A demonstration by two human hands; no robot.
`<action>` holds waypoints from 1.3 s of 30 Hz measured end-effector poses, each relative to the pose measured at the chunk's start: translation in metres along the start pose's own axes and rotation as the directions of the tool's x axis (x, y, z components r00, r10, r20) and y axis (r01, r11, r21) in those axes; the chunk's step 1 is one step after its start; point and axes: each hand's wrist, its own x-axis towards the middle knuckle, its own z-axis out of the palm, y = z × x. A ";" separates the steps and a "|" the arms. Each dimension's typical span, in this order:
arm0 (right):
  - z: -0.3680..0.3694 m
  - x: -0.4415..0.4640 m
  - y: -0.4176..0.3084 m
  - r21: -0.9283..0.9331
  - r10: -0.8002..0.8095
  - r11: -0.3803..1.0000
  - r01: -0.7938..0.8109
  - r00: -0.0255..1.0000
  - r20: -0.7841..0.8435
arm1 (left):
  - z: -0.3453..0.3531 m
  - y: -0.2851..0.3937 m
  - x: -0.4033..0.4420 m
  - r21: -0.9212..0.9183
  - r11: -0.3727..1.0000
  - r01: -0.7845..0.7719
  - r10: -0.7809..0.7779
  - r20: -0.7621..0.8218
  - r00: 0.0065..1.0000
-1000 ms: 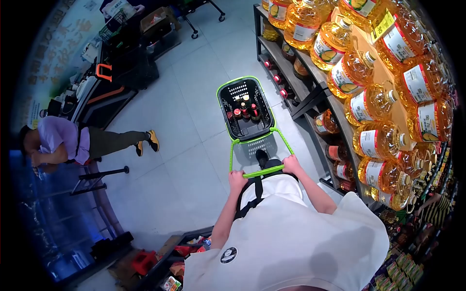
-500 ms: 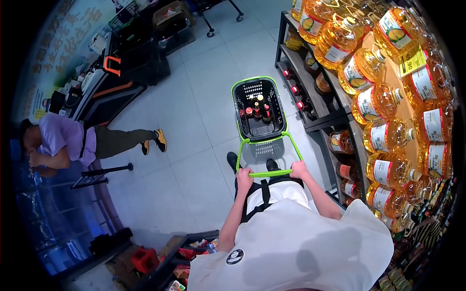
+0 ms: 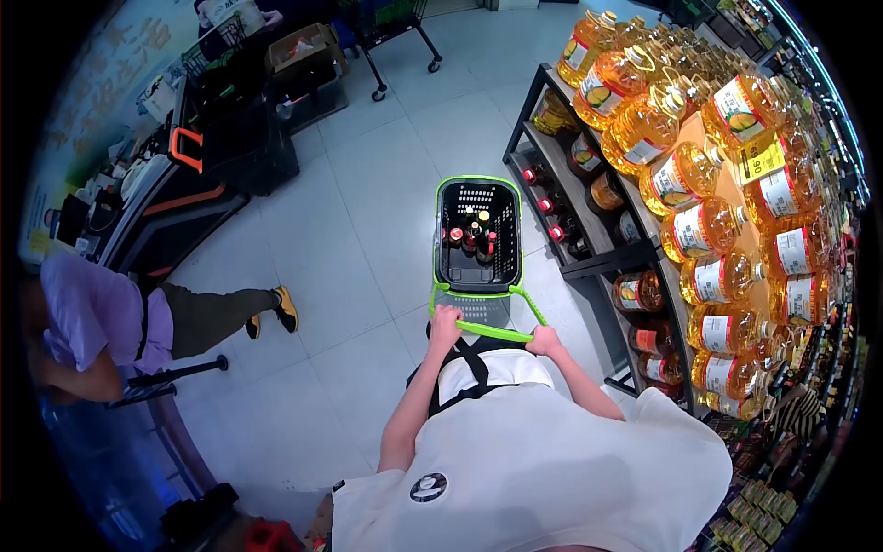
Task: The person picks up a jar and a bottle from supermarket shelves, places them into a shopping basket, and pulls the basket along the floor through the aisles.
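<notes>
My left hand (image 3: 446,322) is closed round the left end of a green handle (image 3: 492,330). At its other end, my right hand (image 3: 544,340) grips the same bar. The handle belongs to a black shopping basket (image 3: 478,278) with a green rim, which stands on the floor in front of me. Several dark bottles (image 3: 472,241) with red or pale caps are grouped inside the basket. What supports the underside of the basket is hidden.
To the right, a shelf rack (image 3: 582,264) carries large oil bottles (image 3: 699,230) with a yellow price sign (image 3: 762,159). A person in a lilac shirt (image 3: 83,304) stands at left by a metal rail (image 3: 175,375). Beyond are a checkout counter (image 3: 152,207) and a cart (image 3: 391,28).
The basket, still held by both hands, now sits slightly lower and further left in view, its handle tilted. The camera view has shifted; the person at left appears lower.
</notes>
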 end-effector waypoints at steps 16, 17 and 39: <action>-0.033 0.063 -0.117 0.470 -0.029 0.871 0.145 0.969 -0.246 | -0.095 -0.109 0.140 -0.111 0.992 -0.052 0.061 0.082 0.995; -0.033 0.068 -0.117 0.478 -0.023 0.867 0.141 0.970 -0.244 | -0.101 -0.106 0.148 -0.107 0.993 -0.054 0.064 0.091 0.994; -0.059 0.156 -0.172 0.672 0.479 0.726 -0.145 0.807 -0.344 | -0.102 -0.115 0.354 -0.101 0.963 -0.251 0.267 0.503 0.822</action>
